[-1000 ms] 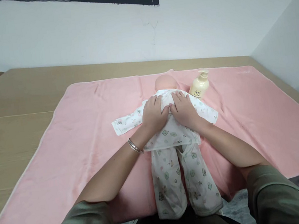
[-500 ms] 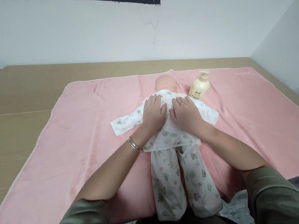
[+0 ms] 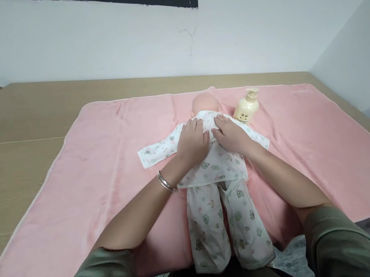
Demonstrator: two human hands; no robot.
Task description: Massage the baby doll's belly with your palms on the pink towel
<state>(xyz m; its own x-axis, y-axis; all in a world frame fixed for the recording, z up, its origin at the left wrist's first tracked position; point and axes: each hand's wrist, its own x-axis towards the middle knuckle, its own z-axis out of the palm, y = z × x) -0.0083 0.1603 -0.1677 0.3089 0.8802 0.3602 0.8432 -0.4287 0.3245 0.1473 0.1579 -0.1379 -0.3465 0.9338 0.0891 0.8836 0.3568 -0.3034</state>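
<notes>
A baby doll in a white printed top (image 3: 214, 166) and matching trousers (image 3: 208, 226) lies stretched out, its smooth bald head (image 3: 205, 103) at the far end and no face showing. My left hand (image 3: 193, 142) rests flat on the left of the doll's upper body, fingers pointing away from me. On the other side my right hand (image 3: 231, 134) lies flat too, with its thumb close to my left thumb. Both palms press on the cloth without gripping it. The doll's left-hand sleeve (image 3: 156, 153) sticks out sideways; the right-hand one is partly behind my forearm.
A cream pump bottle (image 3: 246, 106) stands just right of the doll's head. Beneath everything a pink blanket (image 3: 113, 166) covers much of the wooden table (image 3: 16, 179) and hangs over the near edge. A white wall (image 3: 145, 43) rises behind.
My right hand has slid slightly left and away from me, towards the middle of the doll's upper body. The left hand has shifted a touch to the right, and the doll stays put.
</notes>
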